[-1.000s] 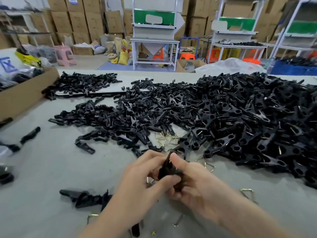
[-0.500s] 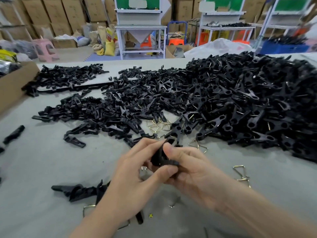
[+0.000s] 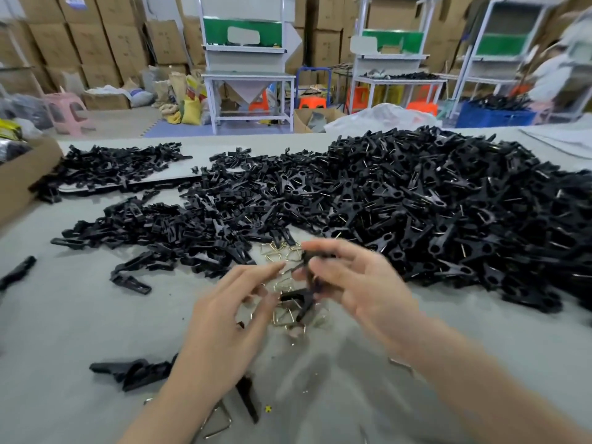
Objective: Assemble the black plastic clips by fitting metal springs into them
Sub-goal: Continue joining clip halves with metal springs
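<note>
**Head view: right hand holding a clip above the loose springs**

Head view. Your right hand (image 3: 362, 283) is raised over the near middle of the grey table (image 3: 64, 331). Its thumb and curled fingers pinch a black clip (image 3: 307, 259), and motion blur hides whether a spring sits in it. Your left hand (image 3: 230, 322) hovers just left of the clip with its fingers loosely spread, holding nothing. Its fingertips are close to the clip, but the blur does not show whether they touch it. Between and beyond the hands lies a scatter of brass-coloured metal springs (image 3: 282, 251). A large heap of clips (image 3: 448, 213) fills the right and far side of the table, and a flatter spread of clip halves (image 3: 153, 225) lies to the left. A few black pieces (image 3: 134, 371) and a single spring (image 3: 221, 421) lie near you, left of centre. A cardboard box (image 3: 19, 181) stands at the far left edge.
</note>
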A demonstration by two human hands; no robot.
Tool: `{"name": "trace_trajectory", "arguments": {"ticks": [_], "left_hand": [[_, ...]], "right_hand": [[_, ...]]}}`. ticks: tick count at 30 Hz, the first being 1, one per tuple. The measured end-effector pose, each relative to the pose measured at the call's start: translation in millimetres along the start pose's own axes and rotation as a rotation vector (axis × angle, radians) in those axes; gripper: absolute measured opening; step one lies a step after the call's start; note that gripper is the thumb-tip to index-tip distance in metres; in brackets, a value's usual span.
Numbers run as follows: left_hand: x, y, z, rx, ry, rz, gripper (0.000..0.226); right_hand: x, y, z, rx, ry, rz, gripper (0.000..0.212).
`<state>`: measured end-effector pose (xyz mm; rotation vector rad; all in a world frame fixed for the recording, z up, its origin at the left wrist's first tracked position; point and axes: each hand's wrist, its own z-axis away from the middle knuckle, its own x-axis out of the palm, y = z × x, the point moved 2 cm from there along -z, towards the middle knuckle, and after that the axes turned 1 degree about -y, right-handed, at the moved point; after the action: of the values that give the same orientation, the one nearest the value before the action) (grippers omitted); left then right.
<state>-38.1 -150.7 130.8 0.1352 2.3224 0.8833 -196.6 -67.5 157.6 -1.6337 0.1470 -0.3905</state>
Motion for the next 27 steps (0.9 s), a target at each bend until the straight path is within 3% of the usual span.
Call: {"name": "trace_trajectory", "arguments": {"ticks": [3,5,7,10,13,18,24,27], "left_hand": [[-9.8,-14.1,-2.5,-0.117,0.066,-0.194,0.031],[-15.5,-25.3,-3.6,-0.237,0.088,-0.297,0.036],[-20.1,-32.8,-3.9,-0.332,0.091,-0.327,0.037],[-20.7,-36.9,-3.2,-0.364,0.006,-0.31,0.04],[-13.4,-37.6,-0.8,-0.361,-0.192,-0.483,0.049],[-10.6,-36.7,-3.4,-0.326,-0.177,-0.491,0.038],[-9.6,-38.9,-7.1,-0.275,-0.153,-0.387,0.013],[-8.1,-40.4,-8.2,-0.273,-0.191,-0.419,0.011]], "right_hand": [[-44.6,-48.2,-19.1,-0.242,0.314,0.544,0.058],[-63.6,-63.0,-35.9,-0.144,0.468,1.064,0.08],[-59.8,-57.1,-45.4,-0.064,0.458,1.364,0.079],[-24.5,-30.7,-42.2,-0.205,0.117,1.263,0.046],[16.2,2.6,-34.9,-0.209,-0.122,1.187,0.036],[36.0,41.9,-29.8,-0.313,-0.166,1.369,0.036],[34.5,44.5,-27.9,-0.32,-0.17,1.342,0.034],[34.4,48.0,-28.7,-0.307,-0.142,1.324,0.035]]}}
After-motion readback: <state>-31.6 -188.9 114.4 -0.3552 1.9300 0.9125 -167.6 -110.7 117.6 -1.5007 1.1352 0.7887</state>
